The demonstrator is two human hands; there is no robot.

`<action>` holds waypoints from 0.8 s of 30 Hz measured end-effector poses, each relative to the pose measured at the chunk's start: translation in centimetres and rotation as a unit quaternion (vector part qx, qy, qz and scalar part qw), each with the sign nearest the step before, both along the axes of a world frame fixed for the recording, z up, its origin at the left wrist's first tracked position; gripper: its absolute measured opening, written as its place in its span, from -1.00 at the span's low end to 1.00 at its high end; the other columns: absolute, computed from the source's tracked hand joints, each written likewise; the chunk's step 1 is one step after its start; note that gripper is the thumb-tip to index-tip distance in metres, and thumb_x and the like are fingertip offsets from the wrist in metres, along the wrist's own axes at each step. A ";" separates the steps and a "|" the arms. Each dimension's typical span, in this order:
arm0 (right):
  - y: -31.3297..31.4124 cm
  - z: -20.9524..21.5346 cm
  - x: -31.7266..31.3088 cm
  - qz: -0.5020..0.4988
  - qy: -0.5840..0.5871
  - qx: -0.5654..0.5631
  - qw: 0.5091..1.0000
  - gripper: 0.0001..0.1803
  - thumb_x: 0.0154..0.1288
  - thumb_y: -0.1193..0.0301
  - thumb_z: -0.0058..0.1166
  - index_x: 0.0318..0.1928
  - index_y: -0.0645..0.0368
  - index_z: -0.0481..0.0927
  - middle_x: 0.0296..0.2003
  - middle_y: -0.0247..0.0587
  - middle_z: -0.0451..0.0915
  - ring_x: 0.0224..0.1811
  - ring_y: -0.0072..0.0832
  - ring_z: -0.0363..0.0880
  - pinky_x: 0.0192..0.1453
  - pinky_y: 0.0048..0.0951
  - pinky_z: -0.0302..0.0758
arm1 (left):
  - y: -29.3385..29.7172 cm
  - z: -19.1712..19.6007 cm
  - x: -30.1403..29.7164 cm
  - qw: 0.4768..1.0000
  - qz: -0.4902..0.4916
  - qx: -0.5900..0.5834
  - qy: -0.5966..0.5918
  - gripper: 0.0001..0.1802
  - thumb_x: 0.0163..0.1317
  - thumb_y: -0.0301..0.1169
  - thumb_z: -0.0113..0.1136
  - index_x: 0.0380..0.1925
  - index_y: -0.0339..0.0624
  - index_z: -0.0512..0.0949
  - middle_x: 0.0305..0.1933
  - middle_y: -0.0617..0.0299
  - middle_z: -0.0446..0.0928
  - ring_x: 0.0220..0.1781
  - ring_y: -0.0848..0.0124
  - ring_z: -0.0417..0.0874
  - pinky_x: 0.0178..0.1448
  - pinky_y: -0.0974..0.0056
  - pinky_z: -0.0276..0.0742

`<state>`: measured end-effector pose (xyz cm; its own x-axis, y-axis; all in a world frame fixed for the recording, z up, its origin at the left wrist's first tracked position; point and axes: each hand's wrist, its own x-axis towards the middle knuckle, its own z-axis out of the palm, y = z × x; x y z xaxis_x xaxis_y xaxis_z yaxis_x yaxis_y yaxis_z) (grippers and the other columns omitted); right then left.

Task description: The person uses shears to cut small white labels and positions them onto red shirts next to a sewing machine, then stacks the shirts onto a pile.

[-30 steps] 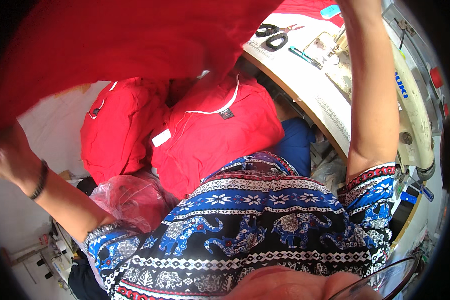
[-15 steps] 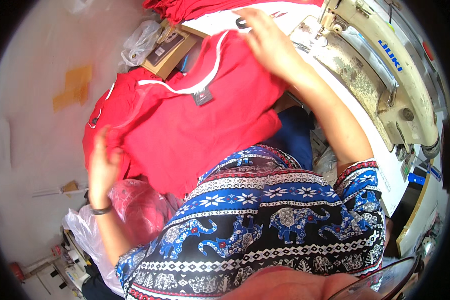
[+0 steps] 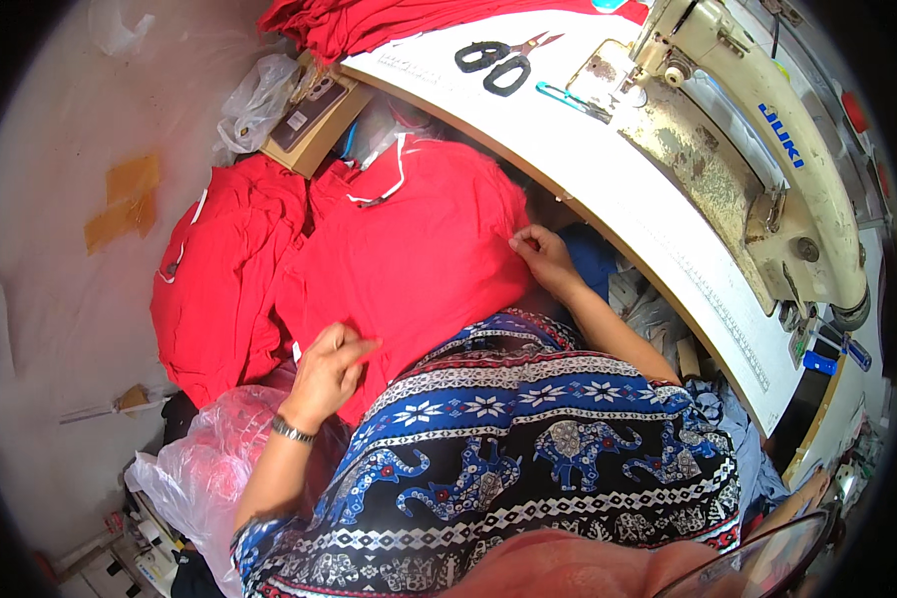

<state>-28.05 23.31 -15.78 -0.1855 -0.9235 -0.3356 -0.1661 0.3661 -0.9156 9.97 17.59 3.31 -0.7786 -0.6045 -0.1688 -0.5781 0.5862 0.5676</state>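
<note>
A red shirt (image 3: 409,254) lies spread over my lap, its white-trimmed neckline with a dark tag at the far end. At the shirt's near left edge is my left hand (image 3: 324,374), its fingers curled on the cloth. My right hand (image 3: 546,261) pinches the shirt's right edge, thumb and fingers together. To the left, a second heap of red garments (image 3: 231,269) with white neck trim touches the shirt. Part of the shirt's lower end is hidden by my left hand.
A white sewing table (image 3: 668,249) curves along the right, bearing a sewing machine (image 3: 767,149), black-handled scissors (image 3: 506,70) and a turquoise thread snipper (image 3: 568,98). More red fabric (image 3: 369,25) lies at its far end. A cardboard box (image 3: 314,130) and clear plastic bag (image 3: 204,453) stand left.
Both hands have come down and inward, my right one from above the table. The shirt has been lowered and laid across my lap; the scissors now show fully.
</note>
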 end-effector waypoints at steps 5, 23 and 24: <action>-0.8 -2.7 0.6 -0.149 -0.086 0.036 0.984 -0.14 0.09 0.03 0.33 0.31 0.11 0.26 0.20 -0.05 0.39 0.29 -0.24 0.31 0.35 -0.33 0.26 | 3.1 -2.2 2.7 0.986 0.166 -0.023 0.016 -0.73 0.17 -0.29 0.25 -0.15 -0.14 0.61 -0.29 0.18 0.48 -0.15 0.22 0.51 -0.04 0.17 0.42; 2.9 -14.0 3.3 0.171 -0.230 -0.121 0.950 0.25 -0.20 0.33 0.57 0.45 0.08 -0.02 0.41 0.00 0.10 0.44 -0.26 0.11 0.49 -0.20 0.10 | 9.0 -12.5 3.4 0.405 0.528 0.578 0.472 -0.25 0.20 -0.01 0.17 0.28 -0.19 0.24 0.29 0.09 0.37 0.21 0.09 0.49 0.28 0.02 0.44; 2.8 -12.7 3.2 0.172 -0.203 -0.148 0.953 0.21 -0.16 0.30 0.54 0.45 0.08 -0.01 0.41 0.00 0.11 0.44 -0.25 0.13 0.48 -0.18 0.12 | 8.6 -12.3 3.0 0.405 0.529 0.555 0.498 -0.27 0.21 -0.03 0.17 0.27 -0.19 0.25 0.28 0.09 0.38 0.20 0.09 0.50 0.27 0.02 0.44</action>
